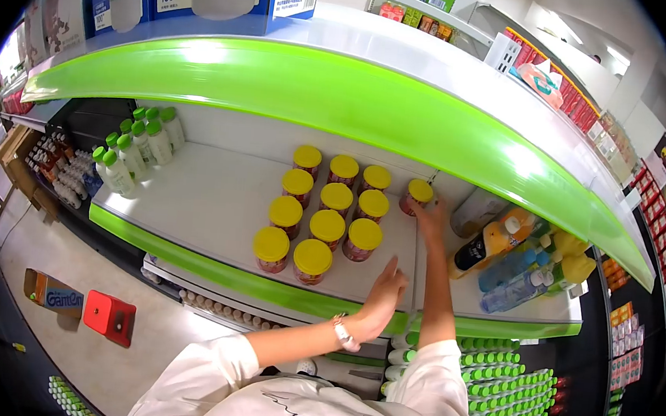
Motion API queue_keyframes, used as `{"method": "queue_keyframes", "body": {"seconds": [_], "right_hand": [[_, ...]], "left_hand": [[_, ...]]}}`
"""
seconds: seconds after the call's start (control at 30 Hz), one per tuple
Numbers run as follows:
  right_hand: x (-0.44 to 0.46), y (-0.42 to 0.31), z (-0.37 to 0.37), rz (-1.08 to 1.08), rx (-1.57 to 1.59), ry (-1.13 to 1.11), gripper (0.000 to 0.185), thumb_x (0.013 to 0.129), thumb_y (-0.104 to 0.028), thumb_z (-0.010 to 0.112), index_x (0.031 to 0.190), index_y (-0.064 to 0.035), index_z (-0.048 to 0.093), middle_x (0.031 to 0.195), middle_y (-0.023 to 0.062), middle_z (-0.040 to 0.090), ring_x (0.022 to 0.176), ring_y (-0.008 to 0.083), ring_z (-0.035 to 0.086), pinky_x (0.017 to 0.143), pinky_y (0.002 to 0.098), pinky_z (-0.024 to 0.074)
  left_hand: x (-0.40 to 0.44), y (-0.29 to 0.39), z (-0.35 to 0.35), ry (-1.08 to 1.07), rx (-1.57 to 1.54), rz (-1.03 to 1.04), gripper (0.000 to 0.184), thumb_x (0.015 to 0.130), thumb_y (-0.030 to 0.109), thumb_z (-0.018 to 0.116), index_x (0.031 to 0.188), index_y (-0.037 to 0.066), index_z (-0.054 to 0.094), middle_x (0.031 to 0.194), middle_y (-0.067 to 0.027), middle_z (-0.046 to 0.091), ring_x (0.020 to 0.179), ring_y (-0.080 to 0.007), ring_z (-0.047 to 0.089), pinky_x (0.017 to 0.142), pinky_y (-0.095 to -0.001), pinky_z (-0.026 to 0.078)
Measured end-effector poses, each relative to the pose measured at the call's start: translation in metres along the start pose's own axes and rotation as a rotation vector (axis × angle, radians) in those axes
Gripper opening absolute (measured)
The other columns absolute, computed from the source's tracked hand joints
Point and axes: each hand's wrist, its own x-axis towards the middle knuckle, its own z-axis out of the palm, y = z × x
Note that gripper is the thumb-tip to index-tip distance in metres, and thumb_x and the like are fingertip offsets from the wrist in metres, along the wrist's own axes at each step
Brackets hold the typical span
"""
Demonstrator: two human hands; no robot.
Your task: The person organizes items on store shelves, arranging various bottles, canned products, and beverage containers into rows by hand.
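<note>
My right hand (429,219) reaches to the back of the white shelf (200,188), its fingers closed around a small canister with a yellow lid (420,190). That canister stands apart, to the right of several matching yellow-lidded canisters (327,225) set in rows. Nearer the shelf's front edge, my left hand (383,298) hovers with nothing in it, its fingers partly stretched. A bracelet (344,333) circles the left wrist. The closest canister to this hand is the front one of the right row (363,240).
Green-capped white bottles (149,140) stand at the shelf's left end. On the right lie an orange drink bottle (494,242) and clear bottles (516,291). A green-edged upper shelf (320,88) overhangs my hands. A red stool (109,317) and a carton (52,293) are on the floor.
</note>
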Motion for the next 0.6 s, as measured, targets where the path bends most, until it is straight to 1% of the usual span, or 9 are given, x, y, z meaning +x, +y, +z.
{"method": "queue_keyframes", "body": {"seconds": [0.07, 0.1, 0.2, 0.3, 0.37, 0.4, 0.47, 0.57, 0.6], "right_hand": [[0.002, -0.015, 0.004, 0.327, 0.421, -0.142, 0.076, 0.07, -0.033, 0.08, 0.121, 0.0081, 0.043, 0.112, 0.0209, 0.058, 0.1, 0.0256, 0.06, 0.085, 0.0317, 0.0474], [0.003, -0.011, 0.006, 0.281, 0.327, -0.129, 0.075, 0.07, -0.034, 0.079, 0.121, 0.0075, 0.044, 0.11, 0.0203, 0.059, 0.099, 0.0254, 0.06, 0.083, 0.0318, 0.0477], [-0.006, 0.004, 0.005, 0.172, 0.125, -0.112, 0.072, 0.072, -0.037, 0.078, 0.12, 0.0061, 0.046, 0.105, 0.0193, 0.062, 0.096, 0.0251, 0.062, 0.08, 0.0323, 0.0488], [-0.035, -0.015, -0.026, 0.161, 0.088, -0.166, 0.07, 0.073, -0.037, 0.077, 0.119, 0.0061, 0.047, 0.103, 0.0195, 0.063, 0.092, 0.0258, 0.063, 0.076, 0.0335, 0.0502], [-0.056, -0.017, -0.043, 0.173, 0.089, -0.231, 0.069, 0.074, -0.037, 0.077, 0.12, 0.0064, 0.047, 0.101, 0.0189, 0.064, 0.09, 0.0261, 0.064, 0.074, 0.0348, 0.0511], [-0.071, -0.033, -0.059, 0.182, 0.057, -0.23, 0.07, 0.075, -0.036, 0.076, 0.121, 0.0065, 0.046, 0.102, 0.0191, 0.064, 0.092, 0.0267, 0.064, 0.075, 0.0351, 0.0512], [-0.099, -0.086, -0.089, 0.2, 0.005, -0.22, 0.07, 0.076, -0.036, 0.075, 0.123, 0.0066, 0.045, 0.103, 0.0194, 0.064, 0.096, 0.0277, 0.064, 0.077, 0.0356, 0.0515], [-0.134, -0.112, -0.109, 0.253, 0.107, -0.178, 0.067, 0.078, -0.028, 0.075, 0.126, 0.005, 0.043, 0.108, 0.0189, 0.063, 0.104, 0.0278, 0.062, 0.082, 0.0353, 0.0522], [-0.144, -0.121, -0.112, 0.274, 0.26, -0.225, 0.062, 0.079, -0.019, 0.074, 0.127, 0.0043, 0.043, 0.113, 0.0191, 0.061, 0.11, 0.028, 0.059, 0.088, 0.0361, 0.052]], "left_hand": [[0.036, -0.008, 0.003, -0.027, 0.215, 0.232, 0.066, 0.091, 0.008, 0.041, 0.148, -0.002, 0.009, 0.154, -0.0156, 0.015, 0.141, -0.023, 0.017, 0.111, -0.0298, 0.02], [0.055, -0.016, 0.0, -0.033, 0.34, 0.386, 0.065, 0.092, 0.01, 0.04, 0.148, -0.003, 0.009, 0.155, -0.0174, 0.011, 0.143, -0.0242, 0.012, 0.112, -0.0309, 0.018], [0.084, -0.021, 0.006, 0.048, 0.434, 0.319, 0.064, 0.094, 0.014, 0.04, 0.147, -0.005, 0.01, 0.153, -0.0197, 0.018, 0.142, -0.0256, 0.016, 0.113, -0.0312, 0.018], [0.097, -0.039, 0.002, 0.017, 0.385, 0.304, 0.066, 0.094, 0.016, 0.042, 0.148, -0.003, 0.007, 0.154, -0.0205, 0.015, 0.142, -0.0258, 0.016, 0.113, -0.0314, 0.018], [0.073, -0.035, 0.002, -0.068, 0.485, 0.361, 0.07, 0.094, 0.016, 0.042, 0.148, -0.002, 0.002, 0.154, -0.0207, 0.011, 0.142, -0.0261, 0.015, 0.113, -0.0312, 0.017], [0.055, -0.031, 0.002, -0.105, 0.531, 0.384, 0.071, 0.094, 0.016, 0.043, 0.148, -0.001, -0.001, 0.155, -0.0207, 0.009, 0.142, -0.0263, 0.014, 0.113, -0.0312, 0.017], [0.027, -0.026, -0.001, -0.228, 0.52, 0.257, 0.077, 0.093, 0.016, 0.046, 0.147, -0.002, -0.006, 0.155, -0.0202, 0.001, 0.144, -0.027, 0.008, 0.114, -0.0325, 0.014], [-0.023, -0.023, -0.014, -0.346, 0.561, 0.135, 0.082, 0.093, 0.014, 0.049, 0.147, 0.0, -0.012, 0.156, -0.0182, -0.006, 0.144, -0.0252, 0.003, 0.114, -0.0338, 0.013], [-0.03, -0.019, -0.02, -0.381, 0.591, 0.126, 0.084, 0.093, 0.013, 0.05, 0.147, 0.001, -0.014, 0.156, -0.0174, -0.008, 0.144, -0.0242, 0.001, 0.114, -0.0341, 0.014]]}}
